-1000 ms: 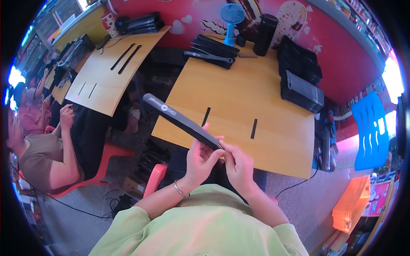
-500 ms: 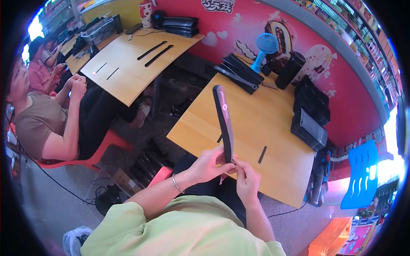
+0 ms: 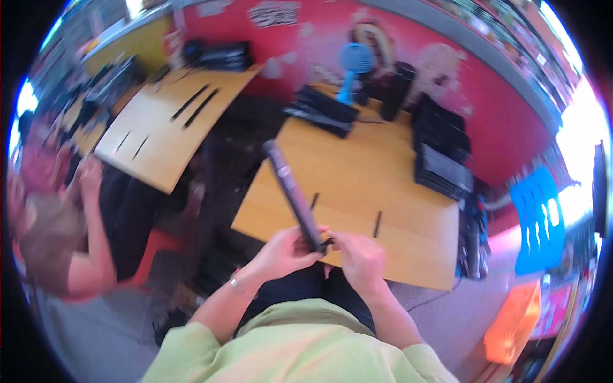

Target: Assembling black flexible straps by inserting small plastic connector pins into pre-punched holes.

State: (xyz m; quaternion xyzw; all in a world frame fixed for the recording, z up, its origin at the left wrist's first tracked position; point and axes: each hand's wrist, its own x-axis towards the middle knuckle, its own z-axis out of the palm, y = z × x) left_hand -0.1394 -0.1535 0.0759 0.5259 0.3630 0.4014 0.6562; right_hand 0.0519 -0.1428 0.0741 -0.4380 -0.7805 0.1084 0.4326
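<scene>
The lower edge cuts off a pale green shirt [image 3: 306, 348], whose sleeves cover the upper arms; a bracelet [image 3: 237, 283] rings the left wrist. The left hand [image 3: 281, 255] has its thumb and fingers closed round the lower end of a long dark bar [image 3: 292, 191], which slants up and leftward over the near edge of a wooden table [image 3: 408, 249]; some of those fingers are hidden behind it. The right hand [image 3: 361, 258] has its fingers drawn narrow at the bar's lower end, where a small dark piece [image 3: 328, 244] shows; blur and the fingers themselves leave me unable to tell what they pinch, or whether that piece belongs to the bar. On the tabletop lie two short black strips, one [image 3: 315, 200] just right of the bar, the other [image 3: 377, 225] beyond the right hand. Farther back, smeared by motion, are a pile of black pieces [image 3: 442, 171] at the right edge, another pile [image 3: 322, 112] at the far left corner, a blue fan [image 3: 356, 60] and a dark cylinder [image 3: 397, 92]. Off left, a seated person [image 3: 54, 233], too blurred to make out clearly, has both hands raised near a second table [image 3: 150, 156]; what they hold cannot be read.
</scene>
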